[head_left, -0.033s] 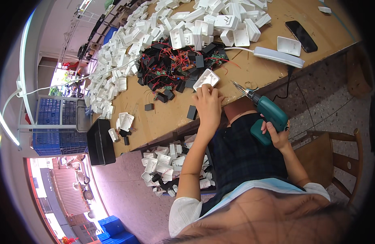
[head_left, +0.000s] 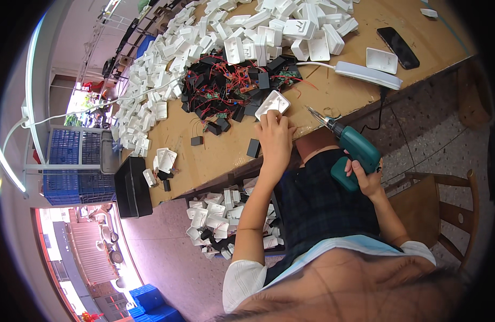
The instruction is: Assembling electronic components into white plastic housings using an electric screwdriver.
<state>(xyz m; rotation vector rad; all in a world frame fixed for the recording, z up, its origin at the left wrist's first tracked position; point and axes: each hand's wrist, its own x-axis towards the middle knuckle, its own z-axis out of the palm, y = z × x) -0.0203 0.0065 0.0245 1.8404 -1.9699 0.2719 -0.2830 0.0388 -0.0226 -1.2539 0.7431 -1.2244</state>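
My left hand (head_left: pixel 275 137) is at the table's front edge, its fingers closed on a small white plastic case (head_left: pixel 274 102) whose hollow side faces up. What lies inside the case is too small to make out. In my right hand (head_left: pixel 365 180) is a green pistol-shaped electric screwdriver (head_left: pixel 360 147), gripped by its handle over my lap. Its metal tip points up and left toward the table edge, apart from the case. A black block (head_left: pixel 253 148) lies on the table beside my left wrist. Just beyond the case is a heap of black blocks and circuit boards with red wires (head_left: pixel 226 88).
White plastic cases (head_left: pixel 215 40) are piled across the far side. A white power strip (head_left: pixel 368 75), a single case shell (head_left: pixel 381 60) and a black phone (head_left: pixel 399 48) lie at right. A black bin (head_left: pixel 134 188) stands at the left corner; a filled crate (head_left: pixel 218 220) sits below the table.
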